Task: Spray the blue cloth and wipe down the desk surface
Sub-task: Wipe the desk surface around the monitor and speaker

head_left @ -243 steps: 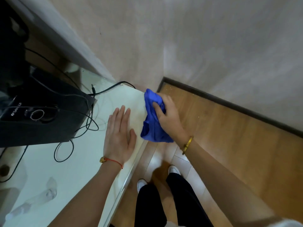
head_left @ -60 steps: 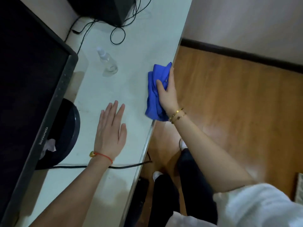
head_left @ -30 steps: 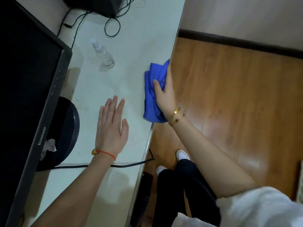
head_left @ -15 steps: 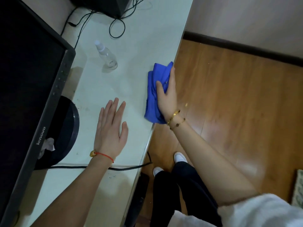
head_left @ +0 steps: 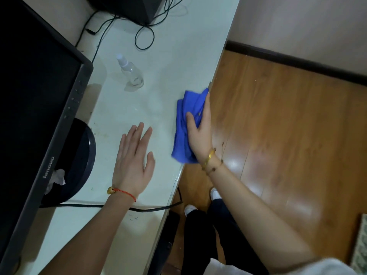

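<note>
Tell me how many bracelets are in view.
3, perhaps more hidden: a red string on the left wrist, a gold bangle and a thin beaded chain on the right wrist.

Right hand [head_left: 200,132] gripping bunched blue cloth [head_left: 185,124] against front edge of pale counter [head_left: 178,56]. Left hand [head_left: 134,161] flat on top, fingers spread. Clear spray bottle [head_left: 130,71] upright beyond, beside black monitor [head_left: 33,100].

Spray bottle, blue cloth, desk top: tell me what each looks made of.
Spray bottle: clear plastic, probably; the desk shows through it.
Blue cloth: soft fabric, maybe microfibre; it bunches in folds under the right hand.
Desk top: smooth pale surface, faintly glossy; laminate or glass, can't tell which.
</note>
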The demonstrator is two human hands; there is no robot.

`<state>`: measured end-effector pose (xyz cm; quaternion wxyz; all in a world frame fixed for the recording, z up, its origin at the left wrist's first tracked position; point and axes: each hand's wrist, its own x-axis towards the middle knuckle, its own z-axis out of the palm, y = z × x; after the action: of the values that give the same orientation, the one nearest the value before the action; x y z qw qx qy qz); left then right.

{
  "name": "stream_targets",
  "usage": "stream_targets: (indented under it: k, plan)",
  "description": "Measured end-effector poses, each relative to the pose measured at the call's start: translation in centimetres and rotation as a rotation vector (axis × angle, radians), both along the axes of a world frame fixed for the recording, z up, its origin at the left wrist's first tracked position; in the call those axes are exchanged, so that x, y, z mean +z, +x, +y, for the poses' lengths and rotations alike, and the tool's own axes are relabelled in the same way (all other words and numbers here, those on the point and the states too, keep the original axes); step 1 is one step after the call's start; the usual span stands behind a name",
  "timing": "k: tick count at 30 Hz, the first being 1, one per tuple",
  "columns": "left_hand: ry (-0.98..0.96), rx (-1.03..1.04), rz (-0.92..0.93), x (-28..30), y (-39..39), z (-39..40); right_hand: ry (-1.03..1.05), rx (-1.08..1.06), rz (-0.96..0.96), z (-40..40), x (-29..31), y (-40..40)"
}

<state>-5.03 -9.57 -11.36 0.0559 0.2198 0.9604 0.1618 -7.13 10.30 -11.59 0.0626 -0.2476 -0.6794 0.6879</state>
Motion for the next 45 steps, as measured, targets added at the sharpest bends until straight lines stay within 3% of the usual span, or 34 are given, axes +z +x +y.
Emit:
stream_targets:
  k: [5, 13, 20, 27, 35, 42, 45]
  plan:
    - [0.006, 0.004, 0.007, -0.1, -0.1, 0.1, -0.044, 0.078, -0.031, -4.1, 0.4, 7.1]
    - [-0.019, 0.002, 0.003, -0.1, -0.1, -0.1, 0.058, -0.026, 0.002, 2.1, 0.8, -2.6]
    - [-0.015, 0.01, 0.002, -0.1, -0.1, 0.1, -0.021, 0.098, -0.012, -2.9, -0.1, 5.3]
    - [-0.019, 0.014, -0.012, -0.1, -0.2, 0.2, 0.068, -0.02, 0.003, 2.7, 0.9, -3.2]
    - [-0.02, 0.021, -0.002, -0.1, -0.1, 0.2, 0.013, 0.076, -0.024, -2.7, 0.2, 4.5]
    - [-0.047, 0.032, -0.023, -0.1, -1.0, 1.5, 0.111, 0.013, -0.036, 5.8, 0.2, -7.1]
    - [-0.056, 0.03, -0.019, -0.4, -3.3, 4.0, 0.119, 0.014, -0.04, 6.8, 0.5, -8.3]
